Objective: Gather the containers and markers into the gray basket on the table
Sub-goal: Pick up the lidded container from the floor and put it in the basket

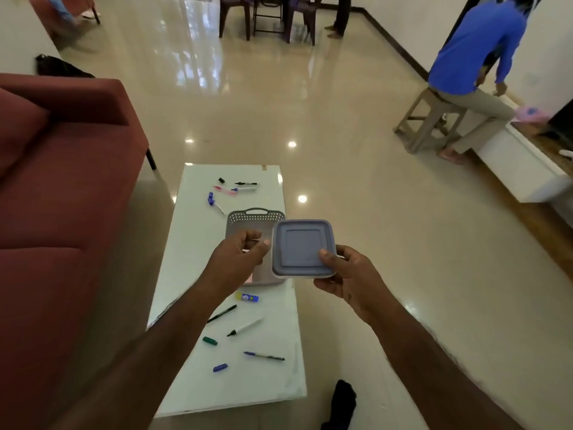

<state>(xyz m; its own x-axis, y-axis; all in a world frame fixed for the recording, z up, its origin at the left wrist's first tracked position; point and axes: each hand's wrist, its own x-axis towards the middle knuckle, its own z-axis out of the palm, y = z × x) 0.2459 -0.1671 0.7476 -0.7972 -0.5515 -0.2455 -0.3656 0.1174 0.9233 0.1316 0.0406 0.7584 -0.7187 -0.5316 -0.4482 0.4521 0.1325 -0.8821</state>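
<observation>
Right hand (347, 274) pinches lidded container (304, 248) above gray basket (255, 216); left hand (240, 254) fingers loosely curled, empty. Risk: one-corner pinch slips, container misses basket.

Soft daylight, ceiling-light glare on the glossy floor (291, 119), wide-angle edge distortion.

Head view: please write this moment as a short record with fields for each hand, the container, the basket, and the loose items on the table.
right hand: holds the container by its near right corner, thumb on the lid
left hand: fingers curled, beside the container's left edge, contact unclear
container: square, gray-blue lid, lifted above the table
gray basket: on the white table, partly hidden behind hands and container
loose items: markers and caps at the far end, more markers and a glue stick at the near end
</observation>
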